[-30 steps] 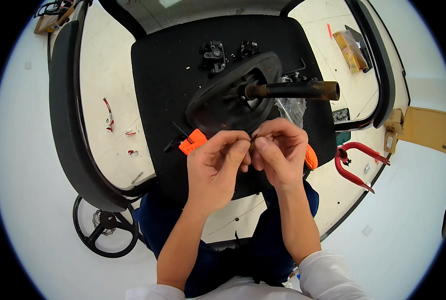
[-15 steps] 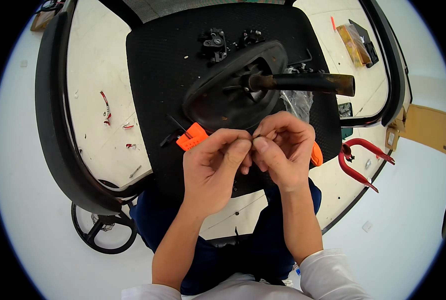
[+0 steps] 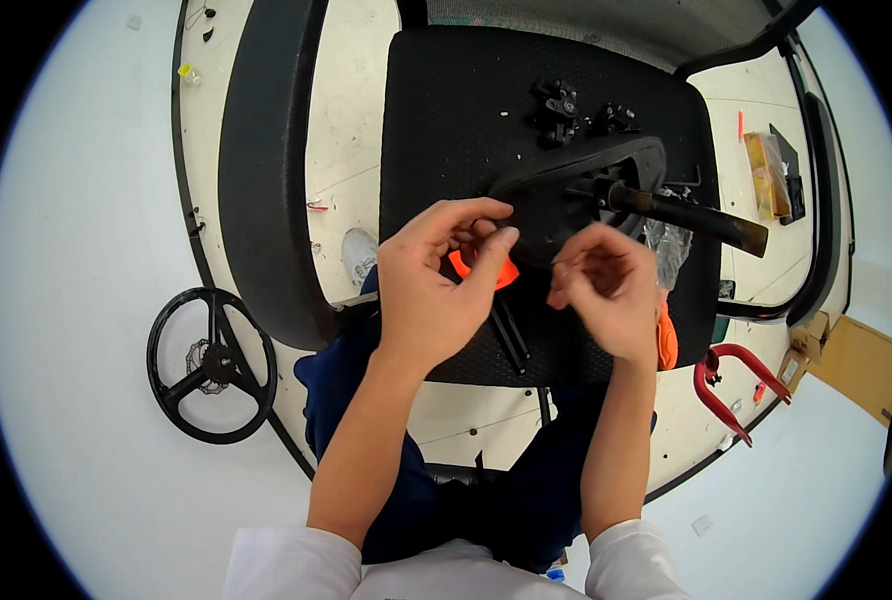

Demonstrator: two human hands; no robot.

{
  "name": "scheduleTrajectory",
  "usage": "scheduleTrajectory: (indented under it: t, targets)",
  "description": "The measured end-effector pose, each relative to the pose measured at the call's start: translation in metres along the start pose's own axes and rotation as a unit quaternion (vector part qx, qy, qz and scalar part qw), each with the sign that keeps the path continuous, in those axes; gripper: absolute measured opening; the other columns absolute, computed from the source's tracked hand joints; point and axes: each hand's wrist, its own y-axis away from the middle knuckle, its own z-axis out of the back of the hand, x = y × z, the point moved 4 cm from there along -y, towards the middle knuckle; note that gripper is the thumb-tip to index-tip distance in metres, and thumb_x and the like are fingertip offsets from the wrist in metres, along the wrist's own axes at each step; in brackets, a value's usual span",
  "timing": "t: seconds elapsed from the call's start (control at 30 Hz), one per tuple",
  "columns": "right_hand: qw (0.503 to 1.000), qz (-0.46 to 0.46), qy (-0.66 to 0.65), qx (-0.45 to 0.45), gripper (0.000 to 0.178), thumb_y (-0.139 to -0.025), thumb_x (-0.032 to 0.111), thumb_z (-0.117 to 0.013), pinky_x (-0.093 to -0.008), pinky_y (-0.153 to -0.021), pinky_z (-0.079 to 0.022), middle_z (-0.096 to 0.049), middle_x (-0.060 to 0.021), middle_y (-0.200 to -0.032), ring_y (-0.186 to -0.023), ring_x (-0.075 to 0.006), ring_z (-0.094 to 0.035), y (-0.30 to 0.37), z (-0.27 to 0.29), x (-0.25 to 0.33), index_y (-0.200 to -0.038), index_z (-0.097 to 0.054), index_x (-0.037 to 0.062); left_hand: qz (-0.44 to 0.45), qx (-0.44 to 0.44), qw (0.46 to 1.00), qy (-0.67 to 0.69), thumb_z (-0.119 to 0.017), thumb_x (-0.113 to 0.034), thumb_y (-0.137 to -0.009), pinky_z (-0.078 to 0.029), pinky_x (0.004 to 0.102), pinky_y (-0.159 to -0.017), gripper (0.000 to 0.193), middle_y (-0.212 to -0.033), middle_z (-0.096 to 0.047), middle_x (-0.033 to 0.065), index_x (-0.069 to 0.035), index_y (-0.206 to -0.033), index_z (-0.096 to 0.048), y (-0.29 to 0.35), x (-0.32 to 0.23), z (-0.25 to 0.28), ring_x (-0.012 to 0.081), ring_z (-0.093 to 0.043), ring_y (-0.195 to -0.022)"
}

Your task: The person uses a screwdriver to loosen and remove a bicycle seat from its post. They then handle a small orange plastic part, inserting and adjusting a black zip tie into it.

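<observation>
My left hand (image 3: 434, 285) is raised over the chair seat, thumb and index fingertips curled close together; anything between them is too small to make out. A short gap to its right, my right hand (image 3: 611, 290) pinches with thumb and fingers, and what it holds is hidden. Just beyond both hands lies an upturned black bicycle saddle (image 3: 536, 185) with a worn black seatpost (image 3: 701, 218) pointing right. Behind my left fingers sits an orange hex key holder (image 3: 504, 275), partly covered. Beside my right wrist rests another orange object (image 3: 668, 338).
The black chair seat (image 3: 446, 120) also bears black brake calipers (image 3: 559, 103), a hex key (image 3: 696, 177) and a clear plastic bag (image 3: 669, 250). A red fork (image 3: 711, 385) lies on the floor at right, near cardboard (image 3: 851, 365). A black spoked wheel (image 3: 213, 365) is at left.
My hands have come apart from their shared fingertip pinch. The view has shifted, so the chair appears farther right. Long dark keys now show below the orange holder.
</observation>
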Motion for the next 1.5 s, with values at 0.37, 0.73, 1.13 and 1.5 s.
scheduleTrajectory:
  t: [0.37, 0.73, 1.13, 1.5]
  targets:
    - [0.996, 0.027, 0.069, 0.046, 0.007, -0.086, 0.0, -0.061, -0.0237, -0.062, -0.054, -0.07, -0.0114, -0.077, -0.071, -0.0139, -0.07, -0.002, -0.025, -0.006, -0.09, -0.064, -0.0053, -0.112, 0.058, 0.981, -0.145, -0.064, 0.0, -0.086, -0.047, 0.0204, -0.064, 0.013, -0.077, -0.066, 0.0054, 0.0, -0.097, -0.072, 0.001, -0.011, 0.0, 0.01, -0.062, -0.07]
    - [0.997, 0.031, -0.072, 0.0, 0.032, -0.09, -0.007, -0.053, -0.0277, -0.071, -0.057, -0.07, -0.0206, -0.1, -0.083, -0.0197, -0.072, -0.002, -0.016, 0.017, -0.12, -0.046, -0.0001, 0.106, 0.005, 0.917, -0.385, -0.078, -0.043, -0.076, -0.052, 0.0326, -0.064, 0.067, -0.084, -0.064, 0.0152, 0.009, -0.11, -0.054, 0.058, 0.01, -0.013, 0.0247, -0.066, -0.07]
    - [0.995, -0.028, -0.096, -0.014, 0.017, -0.097, 0.005, -0.051, -0.0275, -0.058, -0.055, -0.07, -0.0129, -0.096, -0.077, -0.0162, -0.07, -0.004, 0.001, 0.009, -0.113, -0.05, 0.0033, 0.06, -0.041, 0.965, -0.254, -0.068, -0.014, -0.086, -0.053, 0.038, -0.07, 0.041, -0.089, -0.064, 0.0137, -0.001, -0.115, -0.041, 0.059, 0.051, 0.0, 0.0229, -0.066, -0.078]
    - [0.994, 0.107, -0.009, -0.037, 0.006, -0.087, 0.0, -0.064, -0.0255, -0.071, -0.055, -0.072, -0.0122, -0.085, -0.078, -0.0143, -0.07, 0.001, -0.004, 0.01, -0.092, -0.064, -0.004, -0.001, 0.052, 0.985, 0.163, -0.062, 0.003, -0.083, -0.037, 0.0224, -0.042, 0.046, -0.086, -0.052, 0.0052, -0.005, -0.12, -0.037, -0.039, -0.05, -0.019, 0.0092, -0.047, -0.049]
